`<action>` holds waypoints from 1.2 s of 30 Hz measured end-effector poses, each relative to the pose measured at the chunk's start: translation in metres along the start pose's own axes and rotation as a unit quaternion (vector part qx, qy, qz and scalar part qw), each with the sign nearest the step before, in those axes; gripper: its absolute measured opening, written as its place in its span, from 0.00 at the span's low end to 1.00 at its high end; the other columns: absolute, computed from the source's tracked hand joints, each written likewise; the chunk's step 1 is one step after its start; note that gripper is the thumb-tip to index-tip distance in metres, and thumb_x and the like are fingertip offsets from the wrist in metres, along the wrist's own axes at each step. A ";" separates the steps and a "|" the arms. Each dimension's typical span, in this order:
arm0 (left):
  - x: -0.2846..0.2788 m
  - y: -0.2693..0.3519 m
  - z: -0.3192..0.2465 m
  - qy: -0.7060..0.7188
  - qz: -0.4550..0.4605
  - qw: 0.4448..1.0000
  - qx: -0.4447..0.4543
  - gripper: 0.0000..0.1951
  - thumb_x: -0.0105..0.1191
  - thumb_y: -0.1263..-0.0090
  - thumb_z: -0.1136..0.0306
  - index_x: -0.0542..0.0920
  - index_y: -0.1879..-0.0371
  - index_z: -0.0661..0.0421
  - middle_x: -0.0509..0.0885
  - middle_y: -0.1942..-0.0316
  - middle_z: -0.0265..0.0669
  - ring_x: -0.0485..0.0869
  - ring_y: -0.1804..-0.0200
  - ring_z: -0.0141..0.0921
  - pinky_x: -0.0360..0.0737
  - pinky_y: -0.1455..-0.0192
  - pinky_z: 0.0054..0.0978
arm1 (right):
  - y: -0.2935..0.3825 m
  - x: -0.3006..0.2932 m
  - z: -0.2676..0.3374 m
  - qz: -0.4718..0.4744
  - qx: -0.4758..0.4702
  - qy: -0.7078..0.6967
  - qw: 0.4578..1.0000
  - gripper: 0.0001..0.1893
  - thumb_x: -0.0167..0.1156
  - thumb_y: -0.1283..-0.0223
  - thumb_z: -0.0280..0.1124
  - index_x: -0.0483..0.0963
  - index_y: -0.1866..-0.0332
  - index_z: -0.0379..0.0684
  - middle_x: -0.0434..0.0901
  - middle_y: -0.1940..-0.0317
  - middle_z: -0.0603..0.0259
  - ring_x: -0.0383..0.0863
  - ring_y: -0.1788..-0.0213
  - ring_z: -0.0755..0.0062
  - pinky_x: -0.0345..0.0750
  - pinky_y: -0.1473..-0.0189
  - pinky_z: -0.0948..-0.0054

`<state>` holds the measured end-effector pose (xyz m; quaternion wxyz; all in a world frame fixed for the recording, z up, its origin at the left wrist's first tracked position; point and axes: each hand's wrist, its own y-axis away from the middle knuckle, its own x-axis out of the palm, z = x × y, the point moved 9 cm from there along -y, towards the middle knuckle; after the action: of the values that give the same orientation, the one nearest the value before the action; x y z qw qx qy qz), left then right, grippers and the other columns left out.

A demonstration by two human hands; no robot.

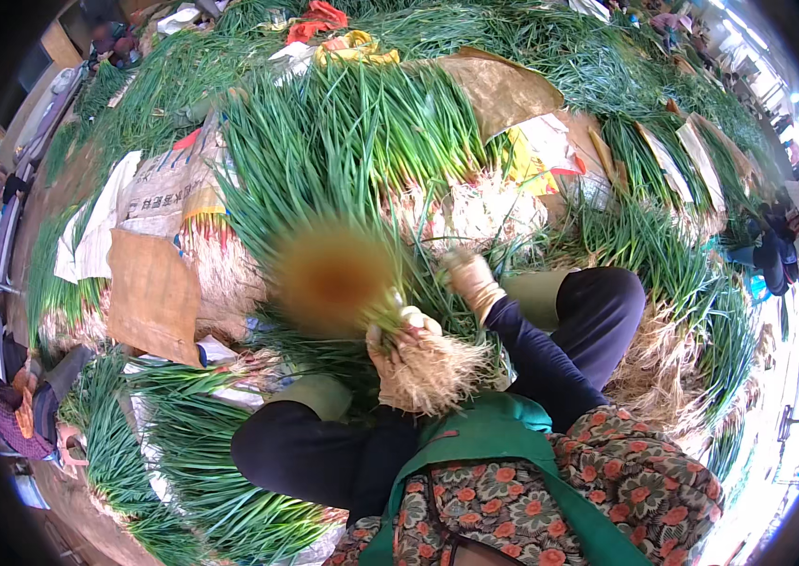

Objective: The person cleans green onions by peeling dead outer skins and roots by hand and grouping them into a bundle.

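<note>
My left hand (pixel 387 357), in a pale glove, grips a bunch of spring onions (pixel 449 368) near the base of the stalks. Its bushy, straw-coloured roots point toward my lap. A brown blurred spot hides part of the bunch's green leaves. To the right, my right hand (pixel 469 281), also gloved, is smeared by motion; whether its fingers hold anything cannot be made out. Just beyond both hands lies a large pile of spring onions (pixel 371 120), with white and reddish bases and tangled roots toward me.
Brown sheeting (pixel 502 88) lies over the pile's far right. At left are a printed woven sack (pixel 162 187) and a brown cardboard-like piece (pixel 153 290). More onions (pixel 230 453) lie beside my left knee. Other people (pixel 21 403) sit at the left and right edges.
</note>
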<state>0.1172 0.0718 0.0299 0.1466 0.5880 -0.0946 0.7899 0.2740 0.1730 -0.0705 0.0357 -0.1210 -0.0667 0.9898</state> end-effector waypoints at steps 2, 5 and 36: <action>0.002 0.008 -0.020 0.009 0.091 0.996 -0.016 0.28 0.51 0.38 0.55 0.69 0.40 0.54 0.77 0.61 0.32 0.74 0.58 0.28 0.70 0.49 0.35 | 0.008 0.005 -0.023 0.181 0.111 0.249 0.945 0.14 0.50 0.37 0.38 0.74 0.57 0.37 0.78 0.75 0.58 0.78 0.74 0.70 0.74 0.74 0.70; -0.017 0.016 -0.046 0.050 0.006 0.997 0.066 0.26 0.50 0.38 0.57 0.70 0.41 0.54 0.77 0.61 0.31 0.74 0.58 0.27 0.71 0.50 0.34 | 0.067 0.067 -0.011 0.551 0.118 0.515 0.647 0.17 0.48 0.36 0.40 0.76 0.56 0.37 0.80 0.59 0.53 0.79 0.55 0.56 0.76 0.55 0.64; -0.056 0.012 -0.040 -0.124 -0.119 0.985 0.009 0.27 0.49 0.33 0.55 0.69 0.48 0.70 0.79 0.58 0.55 0.80 0.56 0.45 0.77 0.46 0.39 | 0.003 0.086 0.010 0.405 -0.210 0.750 0.479 0.16 0.49 0.35 0.32 0.70 0.44 0.43 0.79 0.62 0.58 0.79 0.63 0.65 0.76 0.58 0.72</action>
<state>0.0923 0.0665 -0.0351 0.2210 0.6895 -0.0342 0.6889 0.1880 0.1767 -0.0818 -0.3590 -0.8349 -0.1638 0.3837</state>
